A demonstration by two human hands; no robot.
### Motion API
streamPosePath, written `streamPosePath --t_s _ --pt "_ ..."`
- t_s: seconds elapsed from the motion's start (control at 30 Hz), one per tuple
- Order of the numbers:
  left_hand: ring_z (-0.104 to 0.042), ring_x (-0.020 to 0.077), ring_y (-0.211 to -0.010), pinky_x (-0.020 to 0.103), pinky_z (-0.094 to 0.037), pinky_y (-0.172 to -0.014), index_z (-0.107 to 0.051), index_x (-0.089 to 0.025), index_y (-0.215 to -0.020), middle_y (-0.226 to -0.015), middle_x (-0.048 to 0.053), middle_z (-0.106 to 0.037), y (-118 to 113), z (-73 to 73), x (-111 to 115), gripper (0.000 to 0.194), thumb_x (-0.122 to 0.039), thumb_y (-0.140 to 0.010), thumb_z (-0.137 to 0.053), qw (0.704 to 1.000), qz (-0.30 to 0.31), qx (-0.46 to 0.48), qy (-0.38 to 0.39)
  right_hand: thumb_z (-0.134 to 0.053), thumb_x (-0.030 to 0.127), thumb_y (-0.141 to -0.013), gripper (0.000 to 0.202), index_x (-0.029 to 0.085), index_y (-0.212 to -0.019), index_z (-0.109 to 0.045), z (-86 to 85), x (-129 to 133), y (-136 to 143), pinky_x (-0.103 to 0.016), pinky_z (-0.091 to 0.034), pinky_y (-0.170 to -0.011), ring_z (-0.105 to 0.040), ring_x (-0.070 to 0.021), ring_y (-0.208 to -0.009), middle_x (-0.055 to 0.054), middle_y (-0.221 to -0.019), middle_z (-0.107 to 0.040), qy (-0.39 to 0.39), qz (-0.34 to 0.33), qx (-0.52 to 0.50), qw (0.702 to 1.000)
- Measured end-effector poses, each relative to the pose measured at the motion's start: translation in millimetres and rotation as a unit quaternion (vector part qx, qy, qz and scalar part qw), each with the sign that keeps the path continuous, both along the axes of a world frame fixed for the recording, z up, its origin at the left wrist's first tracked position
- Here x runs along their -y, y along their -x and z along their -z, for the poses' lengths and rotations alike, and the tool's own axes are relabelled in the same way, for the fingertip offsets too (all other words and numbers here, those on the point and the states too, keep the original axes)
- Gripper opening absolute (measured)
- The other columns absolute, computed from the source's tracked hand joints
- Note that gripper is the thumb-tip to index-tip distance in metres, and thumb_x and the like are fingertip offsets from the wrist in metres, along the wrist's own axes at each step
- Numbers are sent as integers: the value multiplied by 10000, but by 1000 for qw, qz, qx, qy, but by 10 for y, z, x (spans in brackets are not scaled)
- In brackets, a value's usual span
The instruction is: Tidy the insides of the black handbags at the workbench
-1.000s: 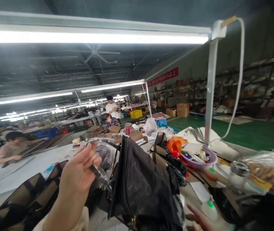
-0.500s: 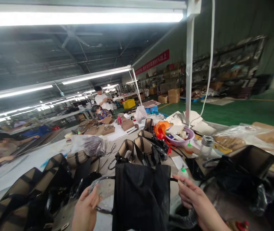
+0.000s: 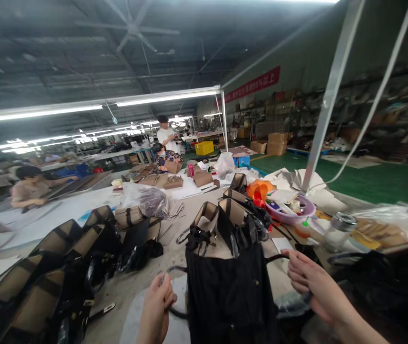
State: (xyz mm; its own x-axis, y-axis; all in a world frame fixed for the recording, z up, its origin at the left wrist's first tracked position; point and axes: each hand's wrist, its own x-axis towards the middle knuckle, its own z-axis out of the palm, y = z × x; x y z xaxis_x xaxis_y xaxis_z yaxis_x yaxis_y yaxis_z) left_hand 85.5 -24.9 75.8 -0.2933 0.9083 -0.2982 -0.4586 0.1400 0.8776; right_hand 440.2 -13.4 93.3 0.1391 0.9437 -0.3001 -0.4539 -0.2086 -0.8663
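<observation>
1. Since a second ago, the black bag [image 3: 231, 296] has been turned from side-on to broad face towards the camera, and its second handle has been taken up; support now seems to be shared between both sides.
2. The bag is held at the lower centre of the frame, upright, with its handles drawn out to either side.
3. The left hand [image 3: 155, 306] is nearly closed, fingers curled, and the left handle [image 3: 177, 268] is gripped at its outer bend.
4. The right hand [image 3: 315, 282] is partly closed; the right handle [image 3: 275, 258] is pinched near its upper end between thumb and fingers. Whether the lower part is also gripped cannot be told.
5. Just beyond the held bag, open bags [image 3: 207, 215] with tan insides are seen on the table [image 3: 137, 277]; more dark bags [image 3: 55, 286] are lined up at the lower left.
6. At centre right, a purple basin [image 3: 313, 210] is filled with small items, an orange bag [image 3: 259, 188] is set beside it, and a lidded jar [image 3: 340, 229] is placed nearer the right edge.
</observation>
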Motion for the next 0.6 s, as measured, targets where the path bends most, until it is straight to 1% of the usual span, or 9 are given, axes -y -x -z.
streamPosePath --t_s 0.03,0.1,0.13,0.17,0.23,0.3,0.43,0.53,0.6 --pt "-213 2 -369 168 -300 -455 -511 -164 -773 -466 -144 -251 103 16 -9 411 -475 -672 -760 1000 -16 -12 -7 -763 491 -654 454 189 -938 -580 18 -32 62 -147 -109 -392 -144 -26 -459 104 -585 -213 -1 -17 5 1000" --pt "-189 4 -369 163 -269 -435 -507 -158 -737 -459 -144 -225 283 3 8 431 -507 -666 -749 998 -62 -11 -11 -781 485 -632 477 184 -944 -580 24 -68 202 -146 -105 -393 -147 -24 -456 107 -572 -216 -4 -27 19 999" --pt "-180 5 -371 163 -264 -430 -499 -157 -716 -457 -144 -217 350 -20 30 439 -511 -660 -752 998 -65 -3 -5 -794 484 -614 493 182 -940 -580 14 -74 272 -146 -104 -395 -146 -23 -455 109 -566 -210 0 -27 23 999" --pt "-176 4 -374 162 -266 -431 -506 -154 -724 -460 -143 -216 402 -46 59 430 -509 -676 -742 998 -60 2 -4 -793 488 -616 495 181 -941 -580 -4 -73 338 -146 -107 -397 -148 -24 -457 109 -565 -206 5 -27 24 999" --pt "-191 4 -385 166 -294 -448 -521 -148 -746 -480 -133 -244 471 -88 131 392 -483 -721 -721 999 -33 11 -11 -750 492 -683 452 186 -967 -578 -55 -53 448 -149 -119 -403 -164 -32 -466 100 -573 -219 8 -42 29 999" --pt "-202 6 -393 169 -312 -460 -533 -145 -762 -491 -125 -259 526 -94 211 358 -460 -752 -704 999 -34 22 -27 -701 483 -747 401 193 -995 -578 -122 -18 533 -156 -132 -405 -177 -42 -477 88 -584 -242 -2 -55 36 998" --pt "-242 15 -394 184 -338 -472 -538 -148 -742 -473 -115 -293 676 -36 365 341 -433 -738 -724 998 -44 32 -17 -692 507 -743 424 198 -1017 -594 -252 57 712 -172 -140 -402 -181 -49 -472 83 -575 -249 -3 -63 57 996" --pt "-301 31 -392 207 -373 -503 -555 -152 -739 -449 -100 -351 811 -49 474 333 -417 -702 -753 999 -37 15 -14 -671 541 -747 445 207 -1036 -623 -287 109 882 -176 -170 -401 -216 -53 -463 73 -562 -269 -10 -122 98 988" --pt "-334 41 -397 220 -393 -534 -578 -158 -756 -444 -89 -386 909 -109 556 300 -395 -700 -754 998 -53 11 -39 -650 550 -758 435 217 -1038 -655 -266 135 967 -192 -262 -409 -313 -75 -475 42 -560 -358 -32 -169 133 976"
